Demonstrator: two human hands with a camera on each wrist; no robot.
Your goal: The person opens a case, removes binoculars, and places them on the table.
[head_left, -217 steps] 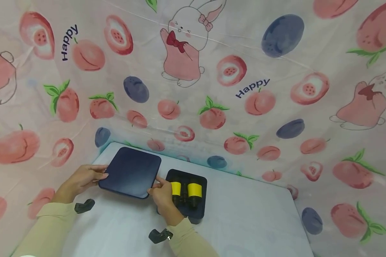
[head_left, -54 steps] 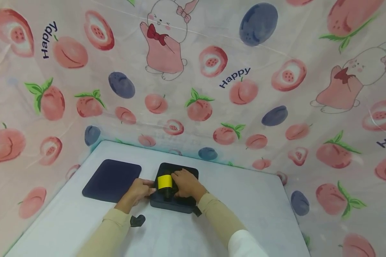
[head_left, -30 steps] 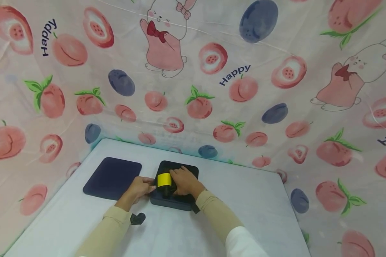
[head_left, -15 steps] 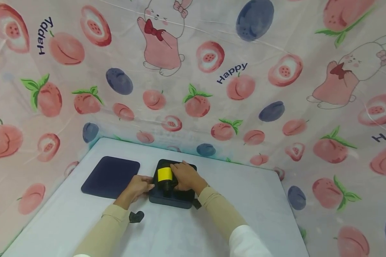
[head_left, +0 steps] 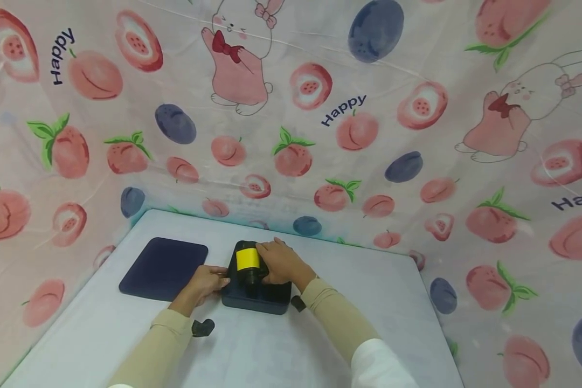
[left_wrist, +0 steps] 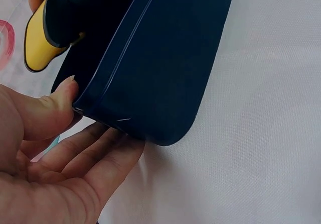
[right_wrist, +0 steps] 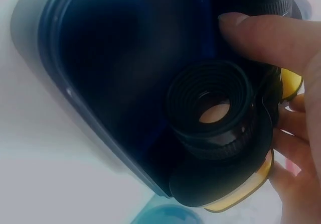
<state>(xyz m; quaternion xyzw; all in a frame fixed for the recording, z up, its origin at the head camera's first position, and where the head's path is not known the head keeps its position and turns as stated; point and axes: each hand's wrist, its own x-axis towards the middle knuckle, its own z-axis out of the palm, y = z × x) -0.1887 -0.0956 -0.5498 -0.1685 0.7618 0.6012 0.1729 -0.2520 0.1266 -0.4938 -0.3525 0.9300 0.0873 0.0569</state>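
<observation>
My right hand [head_left: 283, 261] grips black binoculars [head_left: 247, 260] with a yellow band, its thumb on the near side and its fingers curled beneath in the right wrist view. The binoculars are raised at the dark blue box [head_left: 254, 305], an eyepiece [right_wrist: 210, 108] still over its inside. At the box's left side, my left hand [head_left: 206, 283] pinches the wall: the thumb lies on the rim and the fingers against the outer side [left_wrist: 145, 68]. My right hand hides part of the binoculars in the head view. Flat on the table to the left lies the dark blue lid [head_left: 162, 267].
A white-covered table [head_left: 368, 302] bears the box and lid. Behind it and at both sides hangs a curtain [head_left: 291, 118] printed with peaches and rabbits. Black wrist camera mounts [head_left: 202, 327] stick out beside the wrists.
Earlier both hands held the lid; now it lies on the table at left. My right hand has taken hold of the binoculars and, over the last second, raised them while my left hand stays at the box.
</observation>
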